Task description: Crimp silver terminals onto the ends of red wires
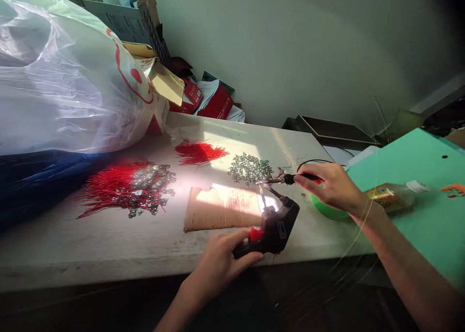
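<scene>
My left hand (220,266) is shut around a black pistol-shaped gas torch (272,228), with a finger near its red trigger (255,233). A small flame (260,195) rises from the torch's nozzle. My right hand (327,186) grips a black-handled soldering iron (290,179), and its metal tip sits just above the flame. Thin black wire (312,161) curves behind that hand. The torch stands over the edge of a torn cardboard sheet (218,211).
Red wires mixed with metal terminals (127,189), a red wire bundle (199,152) and a pile of metal terminals (250,169) lie on the white table (72,254). A large plastic bag (65,80) fills the left; a green board (410,157) and bottle (392,197) sit right.
</scene>
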A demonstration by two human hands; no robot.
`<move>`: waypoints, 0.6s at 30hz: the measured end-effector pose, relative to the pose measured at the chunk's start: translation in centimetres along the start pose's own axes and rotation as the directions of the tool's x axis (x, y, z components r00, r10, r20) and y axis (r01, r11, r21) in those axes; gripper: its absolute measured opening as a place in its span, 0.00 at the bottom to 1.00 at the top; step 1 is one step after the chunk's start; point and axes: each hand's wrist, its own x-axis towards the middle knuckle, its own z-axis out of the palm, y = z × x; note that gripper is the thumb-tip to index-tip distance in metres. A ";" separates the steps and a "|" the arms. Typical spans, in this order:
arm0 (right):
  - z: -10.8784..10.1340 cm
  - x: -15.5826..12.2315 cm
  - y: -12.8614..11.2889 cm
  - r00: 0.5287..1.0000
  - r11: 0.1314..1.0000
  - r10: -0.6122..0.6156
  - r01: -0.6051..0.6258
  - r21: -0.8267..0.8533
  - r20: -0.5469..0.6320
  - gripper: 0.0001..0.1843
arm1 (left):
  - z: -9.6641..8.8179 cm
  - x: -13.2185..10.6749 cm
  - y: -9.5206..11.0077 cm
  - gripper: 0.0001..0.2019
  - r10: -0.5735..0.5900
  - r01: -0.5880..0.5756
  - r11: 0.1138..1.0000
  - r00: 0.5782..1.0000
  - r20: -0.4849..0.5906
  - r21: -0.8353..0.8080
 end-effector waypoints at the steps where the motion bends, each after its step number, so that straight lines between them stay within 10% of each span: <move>1: 0.1 0.0 0.0 1.000 1.000 -0.006 0.006 0.005 0.002 0.30 | 0.0 0.0 0.0 0.13 -0.001 0.001 1.000 1.000 0.002 0.004; 18: -0.2 0.1 0.3 0.999 0.998 -0.026 0.024 0.064 0.030 0.27 | -0.2 -0.2 0.2 0.13 0.007 -0.006 0.999 1.000 0.016 -0.033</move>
